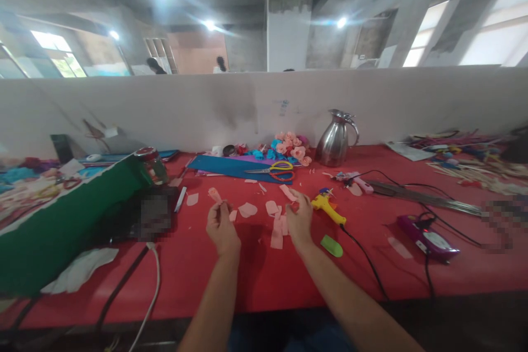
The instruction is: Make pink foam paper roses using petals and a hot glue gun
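My left hand (223, 225) pinches a small pink paper flower (214, 194) by its lower end, holding it upright above the red table. To the right, my right hand (301, 219) is curled with its fingertips at a pink paper piece (287, 192), which it appears to grip at one end. Between the hands lie several cut pink paper petals (248, 209) and overlapping pink strips (277, 234). A yellow glue gun (330, 209) rests just right of my right hand. Scissors with yellow and red handles (281, 170) lie beyond, on a blue paper sheet (225, 168).
A steel jug (333, 140) stands at the back beside finished paper flowers (292, 147). On the left are a green board (82, 225) and a glass jar (152, 165). A purple power box (428, 239), cables and a green oval piece (332, 246) lie on the right.
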Available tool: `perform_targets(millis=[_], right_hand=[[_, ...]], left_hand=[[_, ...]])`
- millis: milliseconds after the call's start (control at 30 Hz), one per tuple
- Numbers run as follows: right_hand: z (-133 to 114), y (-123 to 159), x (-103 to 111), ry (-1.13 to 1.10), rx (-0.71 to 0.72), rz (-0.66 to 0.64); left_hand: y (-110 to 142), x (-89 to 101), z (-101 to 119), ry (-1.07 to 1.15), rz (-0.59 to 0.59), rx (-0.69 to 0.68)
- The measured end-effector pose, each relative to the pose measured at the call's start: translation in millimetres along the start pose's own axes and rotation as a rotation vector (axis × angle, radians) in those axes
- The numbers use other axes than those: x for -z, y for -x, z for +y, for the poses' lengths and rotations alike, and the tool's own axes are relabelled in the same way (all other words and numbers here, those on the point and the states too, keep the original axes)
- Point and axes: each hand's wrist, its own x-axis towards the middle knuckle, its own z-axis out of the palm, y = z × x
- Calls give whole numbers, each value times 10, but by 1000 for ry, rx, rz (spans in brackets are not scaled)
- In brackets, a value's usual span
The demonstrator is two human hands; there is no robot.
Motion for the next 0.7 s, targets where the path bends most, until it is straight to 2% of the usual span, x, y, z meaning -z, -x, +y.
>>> perform_targets(millis=[67,200,333,467,600,700], right_hand=[[-3,18,-4,96,72,-44],[-11,60,-19,101,49,-140],[-35,80,-16,44,65,-207],[-95,105,-18,-25,123,-278],[-135,192,-73,-176,224,-551],[-134,243,-108,-184,240,-653]], left_hand=[[19,4,29,-91,5,-53],[48,10,80,-229,26,-141],[68,-8,85,-172,-45,-41],[107,-37,92,-49,-256,101],[161,-49,104,-23,-556,348],[195,-49,99,-29,-682,475]])
